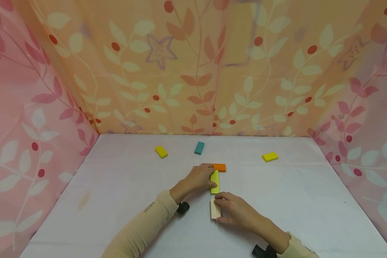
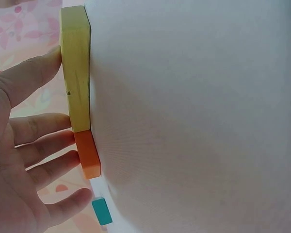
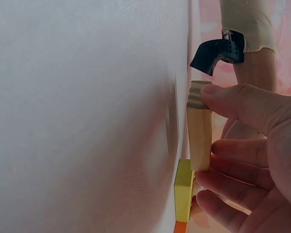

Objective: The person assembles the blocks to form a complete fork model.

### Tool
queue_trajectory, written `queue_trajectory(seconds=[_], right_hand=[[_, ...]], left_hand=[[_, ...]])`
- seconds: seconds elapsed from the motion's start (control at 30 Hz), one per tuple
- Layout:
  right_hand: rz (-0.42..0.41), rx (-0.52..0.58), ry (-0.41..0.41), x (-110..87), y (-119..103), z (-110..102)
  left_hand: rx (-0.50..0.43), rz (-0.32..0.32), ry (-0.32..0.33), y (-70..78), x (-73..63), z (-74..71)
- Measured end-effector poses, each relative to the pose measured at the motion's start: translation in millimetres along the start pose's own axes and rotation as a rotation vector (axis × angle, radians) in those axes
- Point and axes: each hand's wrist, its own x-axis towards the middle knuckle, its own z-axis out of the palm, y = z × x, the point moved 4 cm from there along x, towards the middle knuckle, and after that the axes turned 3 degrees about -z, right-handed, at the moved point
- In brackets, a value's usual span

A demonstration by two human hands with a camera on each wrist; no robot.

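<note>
A plain wooden block (image 1: 215, 209) is pinched by my right hand (image 1: 240, 211), the thumb at its near end and fingertips at the far end. The right wrist view shows the wooden block (image 3: 200, 131) slightly above the white surface. Just beyond it lies a yellow-green block (image 1: 215, 188), lengthwise away from me. My left hand (image 1: 198, 178) touches its upper face with thumb and index fingertip, fingers nearly straight in the left wrist view. An orange block (image 1: 220, 167) lies crosswise against its far end, under the other left fingertips.
A teal block (image 1: 199, 148) and a yellow block (image 1: 161, 152) lie toward the back. Another yellow block (image 1: 270, 157) is farther right. Patterned cloth walls (image 1: 193, 71) border the white tabletop (image 1: 116, 179) at the back and sides. A dark wrist device (image 1: 182, 208) sits under the left wrist.
</note>
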Motion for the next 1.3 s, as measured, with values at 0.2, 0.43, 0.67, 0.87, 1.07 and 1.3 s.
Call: queue_trajectory(seconds=[0.2, 0.43, 0.67, 0.87, 1.07, 1.3], right_hand=[[-0.005, 0.001, 0.005, 2.5, 2.4, -0.9], [0.006, 0.009, -0.006, 4.1, 6.9, 1.4], [-0.005, -0.010, 0.009, 6.0, 8.7, 1.1], [-0.014, -0.028, 0.013, 7.3, 9.3, 0.9], [-0.010, -0.042, 0.016, 8.0, 10.5, 0.8], [-0.043, -0.061, 0.048, 8.8, 10.2, 0.9]], left_hand=[[0.011, 0.002, -0.006, 0.1, 1.5, 0.2], [0.015, 0.006, -0.013, -0.2, 1.5, 0.0], [0.021, 0.008, -0.007, 0.4, 0.8, -1.6], [0.021, 0.009, -0.007, 0.4, 0.5, -1.5], [0.022, 0.010, -0.007, 0.7, 0.3, -1.9], [0.023, 0.017, -0.005, 1.0, 0.9, -1.4]])
